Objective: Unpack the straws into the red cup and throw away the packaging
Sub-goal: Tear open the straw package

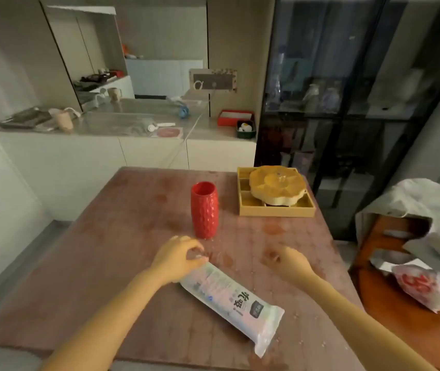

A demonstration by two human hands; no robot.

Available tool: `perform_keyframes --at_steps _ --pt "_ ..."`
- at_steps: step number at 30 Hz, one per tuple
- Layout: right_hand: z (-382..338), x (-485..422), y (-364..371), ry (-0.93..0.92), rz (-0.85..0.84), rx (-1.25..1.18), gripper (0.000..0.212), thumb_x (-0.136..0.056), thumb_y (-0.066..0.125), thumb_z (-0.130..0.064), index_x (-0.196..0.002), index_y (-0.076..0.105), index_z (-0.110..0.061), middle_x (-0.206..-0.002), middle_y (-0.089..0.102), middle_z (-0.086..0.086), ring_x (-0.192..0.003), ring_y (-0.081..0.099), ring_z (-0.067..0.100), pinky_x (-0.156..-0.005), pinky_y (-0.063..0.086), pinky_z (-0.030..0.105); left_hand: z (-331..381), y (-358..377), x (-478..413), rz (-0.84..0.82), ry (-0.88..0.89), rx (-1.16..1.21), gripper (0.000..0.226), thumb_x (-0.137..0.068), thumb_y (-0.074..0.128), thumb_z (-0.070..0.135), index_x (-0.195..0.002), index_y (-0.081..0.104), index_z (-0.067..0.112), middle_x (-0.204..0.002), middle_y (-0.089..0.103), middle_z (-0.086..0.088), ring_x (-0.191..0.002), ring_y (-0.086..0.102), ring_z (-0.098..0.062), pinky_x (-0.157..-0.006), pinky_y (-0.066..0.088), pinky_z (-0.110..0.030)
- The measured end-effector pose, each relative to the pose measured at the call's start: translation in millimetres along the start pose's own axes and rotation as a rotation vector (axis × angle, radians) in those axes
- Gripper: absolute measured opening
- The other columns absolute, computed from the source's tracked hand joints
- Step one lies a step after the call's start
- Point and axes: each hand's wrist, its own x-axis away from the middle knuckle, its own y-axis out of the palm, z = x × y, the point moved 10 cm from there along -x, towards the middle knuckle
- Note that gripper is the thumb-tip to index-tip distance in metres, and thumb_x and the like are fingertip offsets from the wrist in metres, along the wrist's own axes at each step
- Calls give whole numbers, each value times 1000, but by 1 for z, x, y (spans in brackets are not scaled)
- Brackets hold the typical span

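Note:
A tall red cup (204,210) with a dimpled surface stands upright near the middle of the reddish table (122,236). In front of it a sealed clear plastic pack of straws (232,295) lies diagonally, its far end toward the cup. My left hand (178,259) pinches that far end between thumb and fingers. My right hand (290,263) hovers just right of the pack with loosely curled fingers and holds nothing. The straws are inside the pack.
A yellow compartment tray with a flower-shaped lid (276,194) sits at the table's far right. A wooden chair (401,303) with white and red-printed plastic bags (422,286) stands to the right. A dark glass cabinet (347,103) rises behind, white counters (106,145) to the left.

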Motion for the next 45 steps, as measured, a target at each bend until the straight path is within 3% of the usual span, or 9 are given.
perform_keyframes --at_steps 3,7,13,18,25,28,31,36,45 --pt "39 -9 69 120 -307 196 34 -92 51 -32 -120 59 -15 -121 64 6 -107 61 25 -89 51 34 5 81 -1 -371 215 -373 60 -72 61 60 -121 55 27 -124 53 4 -120 37 -16 -100 28 -32" --pt "87 -4 122 293 -441 237 37 -93 46 -25 -127 53 -13 -130 58 8 -115 57 27 -91 48 32 -8 152 -8 -545 404 -566 77 -69 68 55 -135 40 26 -141 39 -3 -132 24 -26 -110 15 -42" --pt "117 -1 145 633 -355 -22 18 -85 50 -16 -97 61 -9 -80 60 3 -73 60 22 -53 48 28 -29 206 -16 -733 439 -628 101 -69 68 56 -145 6 34 -156 0 -7 -141 -8 -32 -112 -2 -58" --pt "129 -4 147 765 -320 -354 26 -83 59 -1 -107 67 -3 -86 64 9 -71 64 22 -59 57 28 -43 198 -34 -651 410 -512 90 -72 64 55 -144 16 30 -151 20 -7 -136 18 -29 -109 16 -48" --pt "73 -53 62 608 -106 -637 24 -81 63 11 -103 64 2 -77 62 12 -67 64 25 -63 59 34 -52 153 -61 -701 132 -179 101 -67 76 41 -145 13 27 -155 8 -4 -140 11 -26 -114 18 -41" --pt "27 -76 29 482 -128 -702 21 -80 66 7 -98 63 -4 -84 64 13 -78 68 31 -70 61 39 -19 103 -81 -522 49 205 65 -72 75 30 -129 46 26 -132 44 6 -121 44 -12 -98 38 -25" --pt "-15 -94 13 399 -166 -756 17 -80 66 5 -85 62 -10 -83 65 10 -73 67 23 -57 60 26 15 48 -95 -222 39 336 11 -79 68 28 -87 66 21 -87 58 12 -79 57 -5 -67 40 -14" --pt "-66 -113 4 261 -180 -773 16 -77 67 7 -85 63 -7 -72 64 9 -59 64 17 -49 56 24 44 15 -95 -79 4 247 33 -71 71 45 -55 50 25 -53 55 8 -52 52 -6 -49 39 -19" --pt "-98 -114 19 218 -262 -905 17 -81 73 -15 -85 63 -3 -70 70 13 -58 70 20 -55 57 28 33 -16 -96 -42 -56 15 23 -72 63 23 -52 51 20 -54 57 3 -54 54 -13 -47 34 -20"
